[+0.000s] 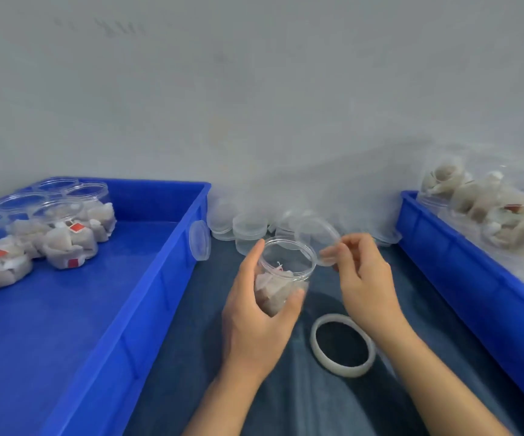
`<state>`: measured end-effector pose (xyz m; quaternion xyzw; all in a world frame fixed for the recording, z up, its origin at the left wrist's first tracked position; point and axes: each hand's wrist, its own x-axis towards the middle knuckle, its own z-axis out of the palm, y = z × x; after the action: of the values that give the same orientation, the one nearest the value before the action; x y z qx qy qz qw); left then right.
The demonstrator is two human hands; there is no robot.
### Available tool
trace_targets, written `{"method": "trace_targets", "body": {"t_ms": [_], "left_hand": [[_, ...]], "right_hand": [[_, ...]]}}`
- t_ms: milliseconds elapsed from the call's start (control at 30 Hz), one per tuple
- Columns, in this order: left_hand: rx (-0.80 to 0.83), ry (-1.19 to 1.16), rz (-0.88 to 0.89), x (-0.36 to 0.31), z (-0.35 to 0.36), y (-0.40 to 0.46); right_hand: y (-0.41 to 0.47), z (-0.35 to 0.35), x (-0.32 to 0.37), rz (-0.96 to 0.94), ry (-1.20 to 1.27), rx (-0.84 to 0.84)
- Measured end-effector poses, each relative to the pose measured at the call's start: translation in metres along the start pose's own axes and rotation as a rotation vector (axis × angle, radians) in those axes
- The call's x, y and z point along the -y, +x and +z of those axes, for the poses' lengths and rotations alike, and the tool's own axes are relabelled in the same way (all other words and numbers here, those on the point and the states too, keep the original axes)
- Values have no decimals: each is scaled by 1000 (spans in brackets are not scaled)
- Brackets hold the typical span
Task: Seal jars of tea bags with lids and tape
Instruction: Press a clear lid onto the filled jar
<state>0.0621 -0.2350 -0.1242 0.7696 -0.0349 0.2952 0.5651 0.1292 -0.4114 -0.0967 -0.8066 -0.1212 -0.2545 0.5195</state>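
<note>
Against a pale wall, the open jar (281,275) of tea bags sat in the left hand (254,316) grip; the right hand (364,278) pinched a lid (318,239) just beside its mouth. Tape (342,344) lay untouched on the tabletop (191,357). Lidded jars (65,228) filled part of the left bin (147,278); the sealing seemed partway done.

Two bare forearms, left hand (256,322) and right hand (367,287) ungloved, ringless.

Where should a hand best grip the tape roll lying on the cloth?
Probably by its ring wall, from above: the tape roll lies flat on the cloth with its hole facing up, so one finger could drop inside and the thumb outside. The near rim looks freest; the right hand crosses its far edge.
</note>
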Motion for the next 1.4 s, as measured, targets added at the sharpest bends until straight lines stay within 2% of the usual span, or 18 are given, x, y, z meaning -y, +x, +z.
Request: {"method": "trace_targets", "body": {"t_ms": [167,300,367,433,500,633,833,967,1133,1267,1400], "left_hand": [[28,153,146,-6,10,-7],[59,238,248,-5,13,-10],[57,246,268,-5,14,-10],[50,255,288,-4,15,-11],[44,277,313,-5,17,-12],[39,315,389,-4,18,-14],[49,342,458,-7,20,-17],[92,334,478,-11,21,-20],[140,303,430,-16,21,-23],[213,195,351,-20,19,-26],[172,99,242,-20,21,-26]], "right_hand": [[-27,-24,21,182,408,-300],[-31,-33,30,308,619,-432],[-33,-35,31,392,692,-420],[-35,-33,33,480,764,-336],[-37,-30,34,508,710,-252],[-40,-25,37,490,559,-185],[-43,-26,36,428,415,-200],[-43,-27,38,380,438,-211],[-44,-28,42,222,440,-238],[-49,-26,42,84,415,-104],[-53,-25,38,-2,348,-15]]}}
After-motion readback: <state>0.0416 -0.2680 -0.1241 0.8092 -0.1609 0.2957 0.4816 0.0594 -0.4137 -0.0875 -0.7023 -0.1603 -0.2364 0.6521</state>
